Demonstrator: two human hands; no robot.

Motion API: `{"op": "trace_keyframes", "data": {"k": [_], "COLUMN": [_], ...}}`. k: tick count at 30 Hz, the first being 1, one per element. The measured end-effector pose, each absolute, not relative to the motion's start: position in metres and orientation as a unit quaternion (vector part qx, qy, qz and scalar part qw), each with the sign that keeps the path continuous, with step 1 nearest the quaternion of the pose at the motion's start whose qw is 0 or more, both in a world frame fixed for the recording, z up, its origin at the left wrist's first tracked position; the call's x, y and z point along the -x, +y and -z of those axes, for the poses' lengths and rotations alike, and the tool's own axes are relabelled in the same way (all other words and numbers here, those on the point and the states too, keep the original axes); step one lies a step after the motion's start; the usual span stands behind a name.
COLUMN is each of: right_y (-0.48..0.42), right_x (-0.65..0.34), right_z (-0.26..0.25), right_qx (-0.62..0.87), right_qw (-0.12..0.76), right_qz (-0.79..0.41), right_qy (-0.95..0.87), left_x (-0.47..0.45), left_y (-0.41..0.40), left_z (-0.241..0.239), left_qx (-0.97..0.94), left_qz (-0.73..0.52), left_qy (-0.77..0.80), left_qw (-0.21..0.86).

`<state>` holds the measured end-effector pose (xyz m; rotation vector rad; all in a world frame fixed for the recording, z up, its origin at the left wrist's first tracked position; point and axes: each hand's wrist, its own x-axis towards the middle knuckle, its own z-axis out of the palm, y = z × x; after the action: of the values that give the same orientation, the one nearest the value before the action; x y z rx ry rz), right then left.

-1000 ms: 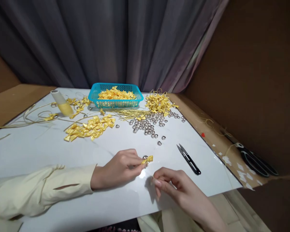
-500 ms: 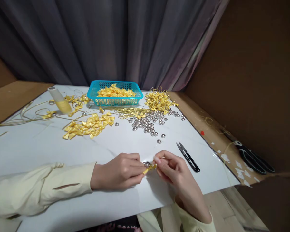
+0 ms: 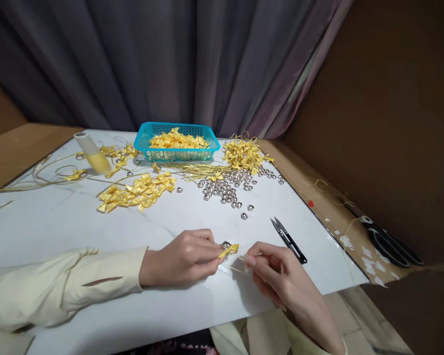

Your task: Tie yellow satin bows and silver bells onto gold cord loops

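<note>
My left hand (image 3: 183, 259) rests on the white table (image 3: 52, 222) and pinches a small yellow ribbon bow (image 3: 228, 250) with a silver bead (image 3: 225, 244) at its top. My right hand (image 3: 277, 276) is closed just right of the bow, its fingertips pinching a thin gold thread (image 3: 240, 270) that runs back toward the bow. Black thread snips (image 3: 289, 240) lie just beyond my right hand.
A pile of yellow bows (image 3: 138, 191) and scattered silver beads (image 3: 225, 187) lie mid-table. A blue basket (image 3: 177, 142) of bows, a tangle of threaded bows (image 3: 244, 154), a thread spool (image 3: 92, 154) sit at the back. Black scissors (image 3: 390, 241) lie on the right ledge.
My right hand came up to the bow, then drew back to the right and down, pulling the thin gold thread out from it. My left hand kept its pinch on the bow.
</note>
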<state>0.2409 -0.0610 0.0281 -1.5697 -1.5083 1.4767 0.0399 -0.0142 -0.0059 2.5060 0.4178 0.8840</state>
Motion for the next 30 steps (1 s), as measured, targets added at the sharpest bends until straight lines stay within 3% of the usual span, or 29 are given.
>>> {"op": "trace_keyframes", "data": {"k": [6,14,19,24,30], "right_y": [-0.067,-0.070,-0.066,-0.060,-0.052], "right_x": [-0.239,-0.228,-0.218,-0.219,-0.226], "right_z": [-0.033,-0.025,-0.026,-0.026,-0.018], "right_qx": [0.540,0.479,0.447,0.453,0.450], "right_qw": [0.191,0.193,0.261,0.360,0.392], "right_qz": [-0.530,-0.547,-0.615,-0.686,-0.715], "right_qy": [-0.625,-0.659,-0.594,-0.441,-0.365], "left_x": [-0.042,-0.043,-0.042,-0.040,-0.037], "left_y": [-0.014,-0.016,-0.016,-0.015,-0.015], "left_z": [0.003,0.007,0.007,0.007,0.009], "left_qx": [-0.873,-0.844,-0.880,-0.931,-0.953], "left_qz": [-0.317,-0.291,-0.290,-0.295,-0.281], "left_qy": [0.226,0.265,0.207,0.115,0.067], "left_qw": [0.294,0.364,0.314,0.182,0.092]}}
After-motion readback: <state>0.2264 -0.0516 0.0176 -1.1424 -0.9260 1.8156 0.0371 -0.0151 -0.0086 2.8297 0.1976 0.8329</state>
